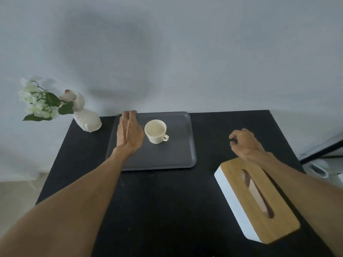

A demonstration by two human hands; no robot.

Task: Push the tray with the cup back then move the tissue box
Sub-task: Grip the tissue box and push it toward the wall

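Observation:
A dark grey tray (172,156) lies on the black table against the back wall. On it stands an empty cream cup (156,131), its handle pointing right. My left hand (129,133) lies flat on the tray's left part, fingers stretched to the far rim, just left of the cup. A white tissue box with a wooden lid (254,199) lies at an angle at the front right. My right hand (245,143) hovers behind the box, right of the tray, fingers loosely curled and holding nothing; its forearm passes over the box's far corner.
A white vase with white flowers (87,119) leans at the table's back left corner, close to the tray. The black table (157,204) ends at the wall behind. Some pale objects lie off the table's right edge (319,169).

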